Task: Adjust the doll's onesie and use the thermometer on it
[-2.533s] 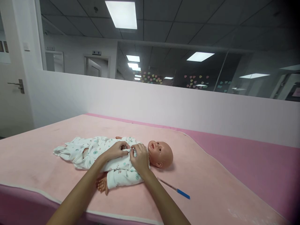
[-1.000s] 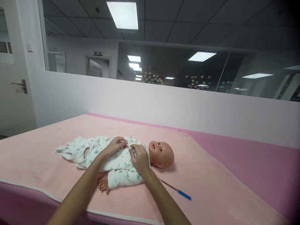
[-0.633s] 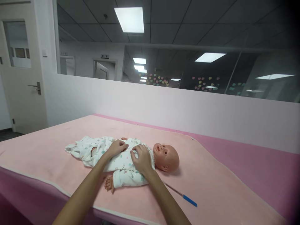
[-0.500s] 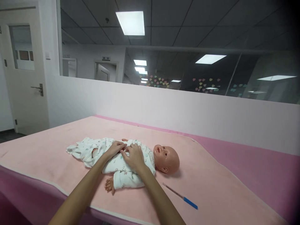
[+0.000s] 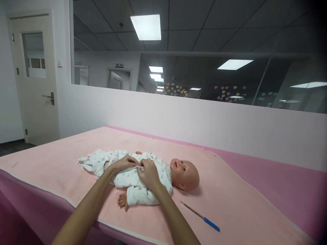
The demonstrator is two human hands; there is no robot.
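Observation:
A baby doll (image 5: 185, 173) lies on its back, its head to the right. It wears a white printed baby top (image 5: 125, 180) with long sleeves, and matching white cloth covers its legs. Over the belly, my left hand (image 5: 125, 163) has its fingers closed on the front edge of the top. My right hand (image 5: 149, 173) pinches the same edge just beside it, lifting a small fold of cloth. The fingertips of both hands nearly meet, and what lies right between them is partly hidden. One doll hand (image 5: 123, 201) shows below the near sleeve.
A pen with a blue cap (image 5: 211, 224) lies to the right of my right forearm. The pink padded mat (image 5: 230, 190) covers the table, over a darker pink cloth (image 5: 286, 183). A white wall (image 5: 178, 119) with a window stands behind, and a door (image 5: 38, 102) at left.
My fingers have drawn the edge of the top up into a fold between the hands. The whole view has shifted slightly, so everything sits a little further right.

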